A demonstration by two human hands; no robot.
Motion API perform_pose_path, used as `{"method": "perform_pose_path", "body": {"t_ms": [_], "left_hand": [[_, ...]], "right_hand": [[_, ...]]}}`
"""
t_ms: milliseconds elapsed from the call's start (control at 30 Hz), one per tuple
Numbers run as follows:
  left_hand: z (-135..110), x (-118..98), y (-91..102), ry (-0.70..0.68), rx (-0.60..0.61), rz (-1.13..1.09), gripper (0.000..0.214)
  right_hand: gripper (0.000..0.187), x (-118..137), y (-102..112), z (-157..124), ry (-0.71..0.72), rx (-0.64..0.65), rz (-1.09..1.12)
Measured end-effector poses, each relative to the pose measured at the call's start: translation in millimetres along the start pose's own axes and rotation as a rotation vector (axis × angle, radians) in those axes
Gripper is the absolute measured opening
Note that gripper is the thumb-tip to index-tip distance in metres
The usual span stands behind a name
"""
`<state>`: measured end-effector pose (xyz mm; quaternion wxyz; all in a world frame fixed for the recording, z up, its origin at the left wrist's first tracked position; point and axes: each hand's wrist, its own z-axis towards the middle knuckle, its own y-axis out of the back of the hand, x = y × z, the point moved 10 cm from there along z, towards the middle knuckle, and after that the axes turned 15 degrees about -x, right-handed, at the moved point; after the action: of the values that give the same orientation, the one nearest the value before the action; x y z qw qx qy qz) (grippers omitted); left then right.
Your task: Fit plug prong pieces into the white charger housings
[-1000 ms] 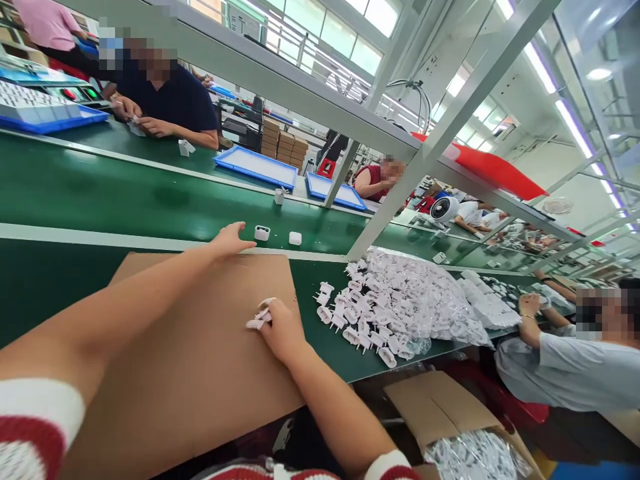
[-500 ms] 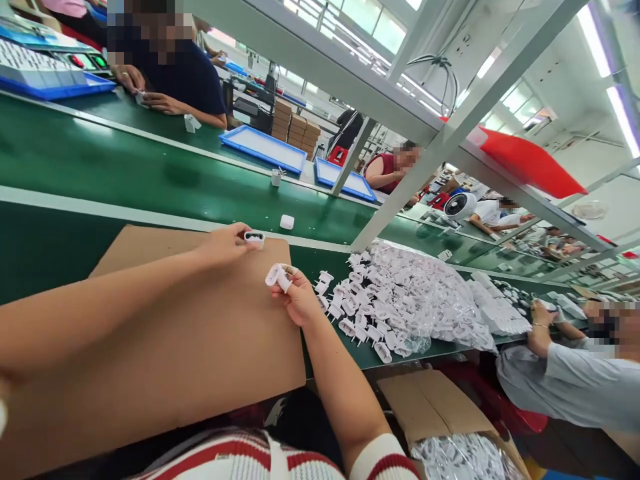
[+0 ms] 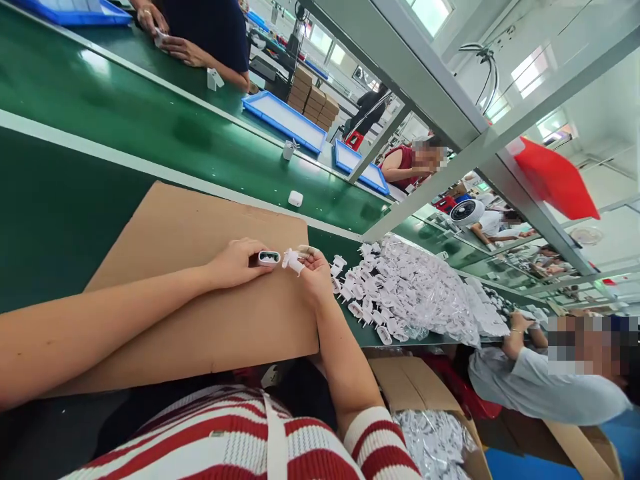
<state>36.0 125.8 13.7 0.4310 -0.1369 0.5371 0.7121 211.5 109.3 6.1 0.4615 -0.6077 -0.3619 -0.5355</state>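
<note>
My left hand (image 3: 239, 263) is closed around a white plastic charger housing (image 3: 269, 258), whose hollow end faces right and shows something dark green inside. Just to its right, a small gap away, my right hand (image 3: 315, 272) pinches a white plug cover (image 3: 291, 259) with its fingertips. Both hands are above a brown cardboard sheet (image 3: 200, 327) lying on the green bench. Beyond the right wrist spreads a heap of similar white plug covers (image 3: 370, 287), partly in clear plastic bagging.
A white charger piece (image 3: 295, 198) sits on the green conveyor (image 3: 200, 160) ahead. Blue-rimmed trays (image 3: 287, 123) lie across it, near a co-worker's hands (image 3: 183, 50). A metal post (image 3: 400, 213) rises beyond the heap. An open carton (image 3: 425, 380) stands low at right.
My hands have come closer together, bringing the plug cover up to the housing's open end. The plug cover has turned in my right fingers. The camera view has tilted and shifted.
</note>
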Motion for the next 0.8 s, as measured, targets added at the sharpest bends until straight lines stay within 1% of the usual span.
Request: {"method": "perform_pose_path", "body": {"t_ms": [67, 100, 167, 200, 267, 300, 333, 367, 400, 467, 533, 567, 600, 633, 700, 767, 800], "left_hand": [[-0.2, 2.1, -0.8, 0.001, 0.0, -0.019, 0.042], [-0.4, 2.4, -1.1, -0.005, -0.001, -0.032, 0.042], [-0.6, 2.3, -1.6, -0.023, -0.007, -0.053, 0.041], [-0.6, 2.0, -1.8, -0.032, -0.008, -0.059, 0.04], [-1.0, 0.8, -2.1, -0.046, -0.004, -0.063, 0.038], [-1.3, 0.0, -1.9, -0.051, -0.001, -0.062, 0.037], [-1.6, -1.1, -1.3, -0.054, 0.001, -0.061, 0.037], [-2.0, -2.3, -0.4, -0.057, 0.001, -0.063, 0.036], [-2.3, -3.5, 0.8, -0.057, -0.001, -0.069, 0.035], [-2.9, -5.1, 2.7, -0.053, -0.003, -0.084, 0.034], [-3.6, -5.9, 3.2, -0.048, 0.004, -0.097, 0.034], [-4.0, -5.8, 2.8, -0.045, 0.011, -0.097, 0.034], [-4.3, -5.3, 2.3, -0.04, 0.018, -0.097, 0.035], [-4.4, -4.4, 2.1, -0.031, 0.021, -0.101, 0.036], [-3.9, -0.2, 2.8, 0.018, 0.014, -0.137, 0.043], [-3.3, 5.9, 3.7, 0.092, 0.003, -0.194, 0.054], [-3.2, 8.2, 3.6, 0.119, 0.004, -0.212, 0.057]], "right_hand": [[0.048, 8.4, -4.8, -2.2, 0.046, 0.029, -0.085], [0.043, 15.5, -8.6, -3.9, 0.095, 0.051, -0.145], [0.029, 33.5, -20.4, -9.2, 0.259, 0.118, -0.314], [0.026, 42.5, -28.6, -13.3, 0.361, 0.168, -0.413], [0.031, 54.8, -46.8, -23.1, 0.549, 0.29, -0.581], [0.034, 57.9, -53.9, -26.8, 0.609, 0.338, -0.635], [0.035, 59.6, -58.2, -28.3, 0.633, 0.365, -0.662], [0.033, 60.6, -59.5, -27.0, 0.62, 0.363, -0.659], [0.03, 60.4, -58.4, -23.8, 0.572, 0.343, -0.629], [0.028, 55.1, -53.3, -16.3, 0.412, 0.295, -0.512], [0.028, 46.1, -50.5, -12.8, 0.265, 0.284, -0.387], [0.027, 42.7, -50.3, -12.4, 0.229, 0.287, -0.349], [0.026, 41.3, -50.0, -12.3, 0.225, 0.287, -0.334], [0.024, 41.9, -49.7, -12.3, 0.255, 0.283, -0.346], [0.022, 48.5, -49.8, -13.4, 0.396, 0.269, -0.44], [0.027, 56.8, -51.7, -16.2, 0.557, 0.263, -0.562], [0.031, 59.4, -53.5, -17.6, 0.615, 0.272, -0.617]]}}
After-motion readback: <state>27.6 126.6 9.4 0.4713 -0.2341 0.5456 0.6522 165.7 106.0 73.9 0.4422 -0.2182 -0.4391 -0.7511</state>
